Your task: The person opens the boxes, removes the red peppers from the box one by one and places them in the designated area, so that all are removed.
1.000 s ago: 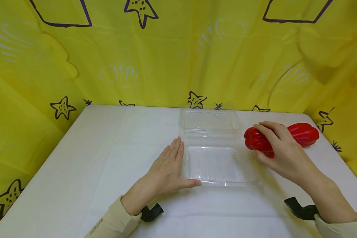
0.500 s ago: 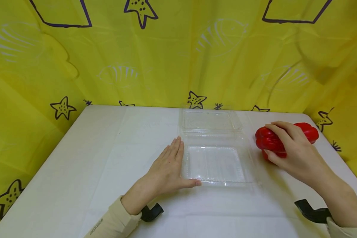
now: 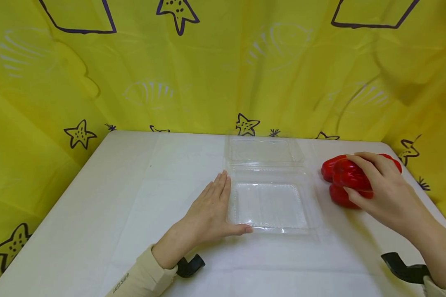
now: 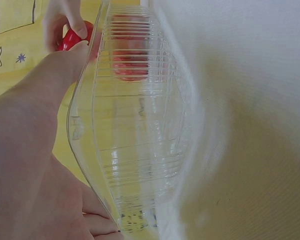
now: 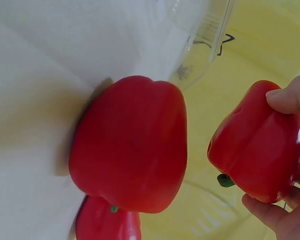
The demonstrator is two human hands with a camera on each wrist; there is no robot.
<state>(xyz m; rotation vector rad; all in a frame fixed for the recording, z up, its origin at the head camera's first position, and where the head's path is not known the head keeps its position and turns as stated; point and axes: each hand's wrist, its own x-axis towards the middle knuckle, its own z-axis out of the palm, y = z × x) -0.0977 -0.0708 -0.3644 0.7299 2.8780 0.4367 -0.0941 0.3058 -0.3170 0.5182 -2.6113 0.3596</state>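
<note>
My right hand (image 3: 388, 192) grips a red bell pepper (image 3: 351, 174) at the right of the table. Its green stem shows in the right wrist view, where the held bell pepper (image 5: 260, 145) is apart from a larger-looking bell pepper (image 5: 130, 145) on the white cloth. Part of another red bell pepper (image 5: 110, 222) shows beyond that one. In the head view, more red shows behind my fingers; how many peppers this is I cannot tell. My left hand (image 3: 208, 210) lies with straight fingers along the left edge of a clear plastic clamshell container (image 3: 271, 206), thumb at its front rim.
The container's lid (image 3: 262, 150) lies folded back toward the far table edge. A white cloth covers the table (image 3: 152, 177). A yellow patterned curtain (image 3: 208, 74) hangs behind and at both sides. Black curved pieces (image 3: 405, 268) sit at both wrists.
My right hand has moved right, away from the container, carrying the bell pepper over the other peppers. More of the peppers below and behind it now shows. My left hand has stayed put.
</note>
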